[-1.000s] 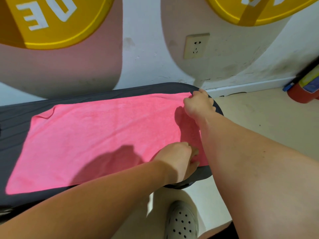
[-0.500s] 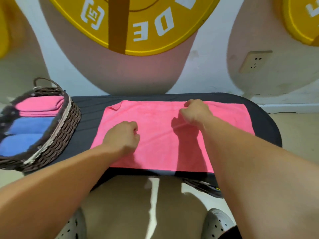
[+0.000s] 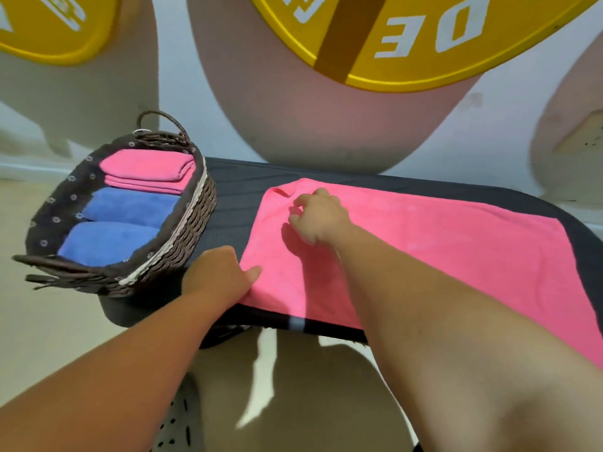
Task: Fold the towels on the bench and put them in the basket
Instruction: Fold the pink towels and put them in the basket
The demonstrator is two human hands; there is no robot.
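Observation:
A pink towel point(image 3: 424, 249) lies spread flat on the black bench point(image 3: 235, 177); its far left corner is slightly rumpled. My left hand point(image 3: 218, 275) is at the towel's near left corner, thumb on top of the cloth, pinching the edge; its fingers are hidden. My right hand point(image 3: 319, 220) hovers over the far left corner with loosely curled fingers, fingertips just touching the cloth and gripping nothing. The wicker basket point(image 3: 192, 236) stands on the bench's left end, holding folded pink towels point(image 3: 146, 171) at the back and two folded blue towels point(image 3: 127, 223) in front.
A white wall with big yellow round signs point(image 3: 424, 37) runs right behind the bench. Beige floor point(image 3: 49, 321) lies to the left and below. My knees and a perforated clog point(image 3: 176, 429) are under the bench's near edge.
Both hands slid left along the towel, from its right end to its left edge. My view swung left with them, bringing the basket fully in. The left thumb now sits on the near left corner.

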